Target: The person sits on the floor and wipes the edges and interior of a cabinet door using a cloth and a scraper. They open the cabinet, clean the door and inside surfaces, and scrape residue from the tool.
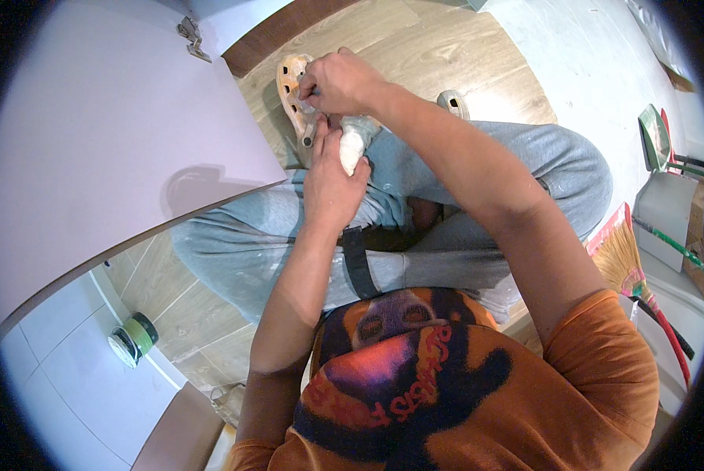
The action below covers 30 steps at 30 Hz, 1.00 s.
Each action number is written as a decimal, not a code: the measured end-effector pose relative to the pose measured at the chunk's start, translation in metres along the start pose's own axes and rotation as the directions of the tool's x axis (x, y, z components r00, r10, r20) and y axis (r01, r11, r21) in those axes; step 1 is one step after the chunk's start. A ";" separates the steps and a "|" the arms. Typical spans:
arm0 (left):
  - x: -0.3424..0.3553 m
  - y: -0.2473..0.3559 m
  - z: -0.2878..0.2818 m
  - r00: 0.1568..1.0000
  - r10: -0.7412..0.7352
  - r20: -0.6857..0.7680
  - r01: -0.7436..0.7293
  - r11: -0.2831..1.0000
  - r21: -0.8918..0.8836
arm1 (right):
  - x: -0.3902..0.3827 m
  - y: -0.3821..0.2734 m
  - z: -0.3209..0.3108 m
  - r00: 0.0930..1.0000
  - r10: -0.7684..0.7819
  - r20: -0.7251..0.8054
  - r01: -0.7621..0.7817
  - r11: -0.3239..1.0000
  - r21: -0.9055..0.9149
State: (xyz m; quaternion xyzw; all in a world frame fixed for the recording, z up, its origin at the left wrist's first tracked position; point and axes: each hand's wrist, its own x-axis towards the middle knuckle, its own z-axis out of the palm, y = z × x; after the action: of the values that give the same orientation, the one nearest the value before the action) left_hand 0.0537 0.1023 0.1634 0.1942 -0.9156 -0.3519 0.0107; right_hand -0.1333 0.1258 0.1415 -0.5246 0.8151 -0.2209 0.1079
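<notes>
My left hand [332, 177] is closed around a clear plastic bag [352, 147] with a white, paste-like mass in it, above my crossed legs. Just beyond it, my right hand [344, 82] is bent at the wrist with its fingers pinched together; what they hold is too small to make out. A short pale rod with a dark end [309, 135] pokes out beside my left fingers. Under and left of my hands is a tan clog [291, 86] with holes in its upper.
An open cabinet door [124, 157] with a metal hinge [193, 39] fills the left. A second clog [452, 104] shows past my right forearm. At right are a straw broom [620, 255] and a green dustpan [655, 137]. A green-and-black roll [134, 339] lies lower left.
</notes>
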 end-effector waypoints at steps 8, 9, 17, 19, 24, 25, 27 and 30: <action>-0.001 0.002 0.000 0.999 0.028 -0.022 -0.028 0.999 -0.026 | 0.000 -0.004 -0.001 0.999 0.019 0.043 -0.018 1.000 -0.017; -0.001 0.001 0.000 0.999 0.027 -0.022 -0.027 0.999 -0.016 | -0.001 -0.004 0.000 1.000 0.011 0.018 -0.011 1.000 -0.012; -0.002 0.000 0.001 1.000 -0.009 0.002 0.009 1.000 -0.011 | -0.001 -0.006 -0.008 0.995 0.025 0.094 -0.028 0.999 0.024; -0.002 -0.004 0.003 1.000 -0.014 -0.007 0.014 1.000 0.007 | -0.001 -0.005 -0.003 0.999 0.008 0.032 -0.008 1.000 -0.001; -0.002 -0.004 0.003 1.000 0.003 -0.016 -0.003 1.000 -0.005 | -0.002 -0.007 -0.005 0.998 0.021 0.053 -0.021 1.000 -0.002; -0.002 -0.006 0.004 1.000 0.006 -0.022 -0.006 1.000 -0.006 | -0.001 -0.006 -0.009 0.995 0.025 0.096 -0.027 0.999 0.018; -0.002 -0.006 0.005 1.000 0.007 -0.026 -0.008 1.000 -0.011 | -0.001 -0.006 -0.010 0.994 0.028 0.110 -0.032 0.999 0.031; -0.002 -0.003 0.003 1.000 0.012 -0.027 -0.013 1.000 -0.019 | -0.003 -0.007 -0.006 0.999 0.019 0.037 -0.020 1.000 0.013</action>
State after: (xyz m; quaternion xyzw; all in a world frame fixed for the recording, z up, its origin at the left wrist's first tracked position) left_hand 0.0566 0.1030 0.1593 0.1931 -0.9132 -0.3579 0.0270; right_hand -0.1290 0.1277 0.1496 -0.5198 0.8166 -0.2155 0.1284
